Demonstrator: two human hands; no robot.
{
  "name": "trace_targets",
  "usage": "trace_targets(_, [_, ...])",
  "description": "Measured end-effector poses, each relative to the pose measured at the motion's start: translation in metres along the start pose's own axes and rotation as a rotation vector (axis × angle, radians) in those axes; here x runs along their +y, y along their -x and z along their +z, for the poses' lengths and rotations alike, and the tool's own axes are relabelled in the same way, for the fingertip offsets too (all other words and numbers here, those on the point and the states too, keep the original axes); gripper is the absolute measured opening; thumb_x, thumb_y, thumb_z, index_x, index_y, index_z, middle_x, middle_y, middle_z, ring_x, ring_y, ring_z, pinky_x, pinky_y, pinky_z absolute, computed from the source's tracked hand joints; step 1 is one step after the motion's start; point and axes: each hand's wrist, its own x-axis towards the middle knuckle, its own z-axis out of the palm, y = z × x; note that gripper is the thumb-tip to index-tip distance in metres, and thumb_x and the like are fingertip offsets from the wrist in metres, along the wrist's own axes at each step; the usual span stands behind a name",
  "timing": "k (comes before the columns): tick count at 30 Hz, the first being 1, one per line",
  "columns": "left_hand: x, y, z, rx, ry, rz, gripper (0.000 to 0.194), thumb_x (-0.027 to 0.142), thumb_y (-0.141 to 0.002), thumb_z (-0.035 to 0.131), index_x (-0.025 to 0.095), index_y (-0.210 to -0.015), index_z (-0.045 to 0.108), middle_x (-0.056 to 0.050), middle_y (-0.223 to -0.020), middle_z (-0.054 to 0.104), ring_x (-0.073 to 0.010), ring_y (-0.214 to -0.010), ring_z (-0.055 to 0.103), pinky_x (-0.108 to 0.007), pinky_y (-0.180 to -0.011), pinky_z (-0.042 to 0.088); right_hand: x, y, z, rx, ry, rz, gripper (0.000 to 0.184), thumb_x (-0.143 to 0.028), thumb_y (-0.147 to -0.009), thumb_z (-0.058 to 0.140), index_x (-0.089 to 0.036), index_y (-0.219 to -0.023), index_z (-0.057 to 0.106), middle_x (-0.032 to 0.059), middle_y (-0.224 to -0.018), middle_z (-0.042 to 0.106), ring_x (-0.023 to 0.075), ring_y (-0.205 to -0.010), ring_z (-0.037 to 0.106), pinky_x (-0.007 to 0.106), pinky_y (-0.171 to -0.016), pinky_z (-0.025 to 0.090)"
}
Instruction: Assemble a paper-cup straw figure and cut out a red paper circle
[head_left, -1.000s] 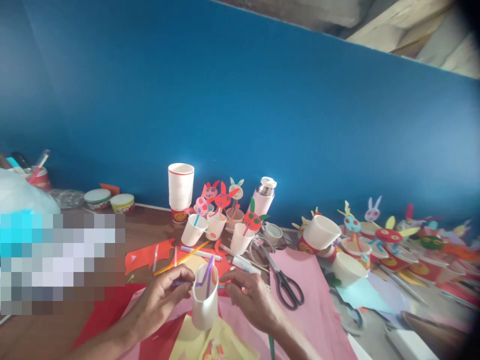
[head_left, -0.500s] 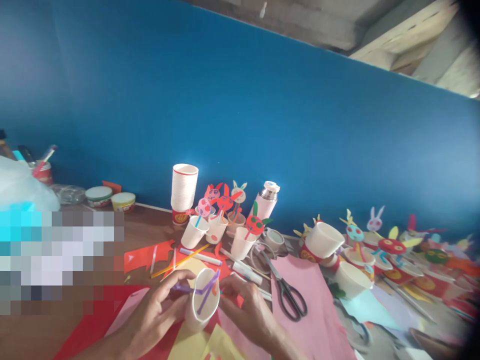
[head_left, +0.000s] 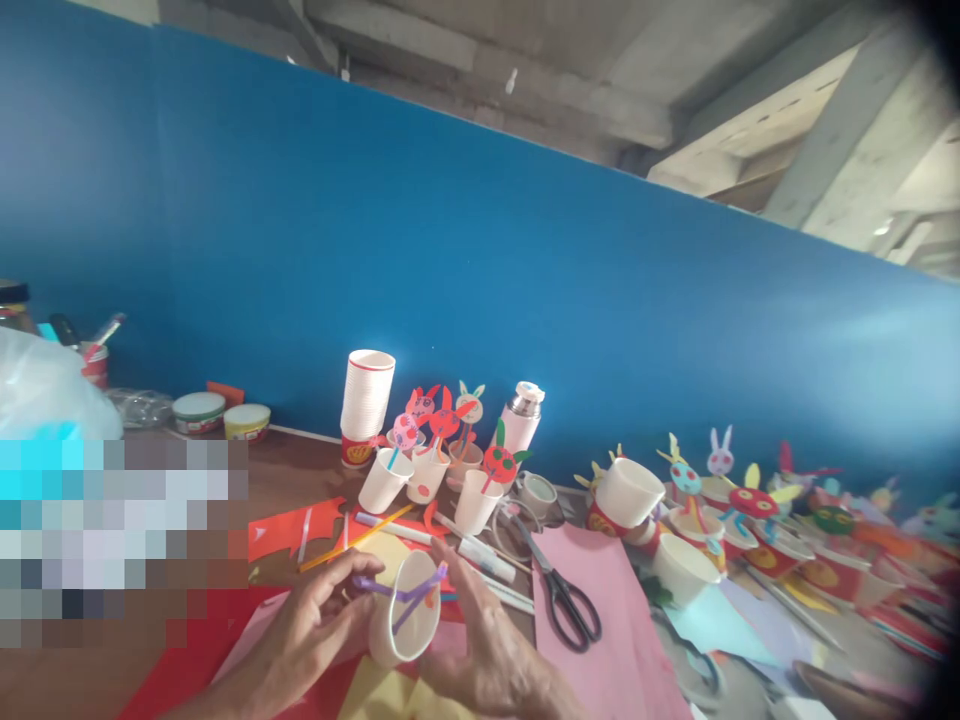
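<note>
A white paper cup [head_left: 405, 635] stands between my hands, its mouth tilted towards me. A bent purple strip [head_left: 409, 597] crosses the mouth; part of it reaches down inside and one end sticks out on the left. My left hand [head_left: 319, 620] is closed at the cup's left side, pinching that outer end between thumb and forefinger. At the right side my right hand [head_left: 487, 640] has its fingers stretched upward, close to the strip's other end, with the thumb low against the cup. A small orange patch [head_left: 433, 597] shows at the cup's right inner wall.
Black-handled scissors [head_left: 566, 600] lie on pink paper [head_left: 611, 600]. Behind are cups with paper rabbit heads [head_left: 444, 420], a cup stack [head_left: 369, 395] and a flask [head_left: 517, 420]. More decorated cups [head_left: 780, 545] crowd the right. Markers [head_left: 486, 558] and a pencil [head_left: 352, 540] lie ahead.
My right hand has opened from a pinch beside the cup to stretched fingers. The purple strip now lies lower across the mouth, its left end outside. The view has tilted up slightly.
</note>
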Motion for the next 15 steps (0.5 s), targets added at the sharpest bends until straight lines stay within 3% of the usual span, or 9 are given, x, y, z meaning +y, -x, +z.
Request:
trace_targets(3, [0.000,0.001,0.003,-0.052,0.013,0.001,0.028,0.047,-0.075,0.058,0.023,-0.088,0.063,-0.003,-0.082,0.069,-0.0234,-0.078,0.064,-0.028,-0.067,0.049,0.005,0.004,0.008,-0.001,0.014,0.044,0.108,-0.038,-0.061,0.080,-0.028,-0.144,0.012,0.0129,-0.141,0.035,0.0353,-0.127,0.035,0.047,-0.101,0.035])
trace_targets(6, [0.002,0.001,0.003,-0.044,0.091,-0.019,0.035,0.047,-0.073,0.061,0.023,-0.098,0.061,-0.004,-0.088,0.069,-0.0239,-0.085,0.063,-0.029,-0.073,0.048,0.012,0.006,0.019,0.027,0.027,0.075,0.117,-0.045,-0.057,0.082,-0.025,-0.144,0.007,0.0148,-0.143,0.031,0.0360,-0.128,0.032,0.048,-0.102,0.034])
trace_targets(9, [0.006,0.000,0.002,-0.133,0.175,-0.043,0.037,0.045,-0.072,0.064,0.023,-0.101,0.059,-0.003,-0.090,0.068,-0.0225,-0.087,0.061,-0.028,-0.075,0.048,0.013,0.007,0.028,0.071,0.046,0.143,0.115,-0.048,-0.056,0.081,-0.020,-0.143,0.011,0.0171,-0.137,0.038,0.0366,-0.126,0.036,0.047,-0.101,0.036])
trace_targets(12, [0.012,-0.002,0.003,-0.257,0.236,-0.081,0.021,0.040,-0.076,0.064,0.021,-0.085,0.061,0.001,-0.077,0.062,-0.0158,-0.072,0.058,-0.023,-0.063,0.045,0.006,0.005,0.030,0.099,0.054,0.166,0.105,-0.045,-0.061,0.077,-0.018,-0.141,0.015,0.0155,-0.131,0.046,0.0335,-0.121,0.044,0.042,-0.098,0.041])
trace_targets(15, [0.014,-0.002,0.006,-0.276,0.325,-0.132,0.021,0.037,-0.078,0.064,0.017,-0.075,0.058,0.004,-0.065,0.056,-0.0108,-0.061,0.052,-0.020,-0.056,0.041,-0.008,0.000,0.026,0.132,0.066,0.160,0.094,-0.035,-0.064,0.072,-0.019,-0.139,0.018,0.0127,-0.122,0.053,0.0297,-0.110,0.053,0.037,-0.091,0.047])
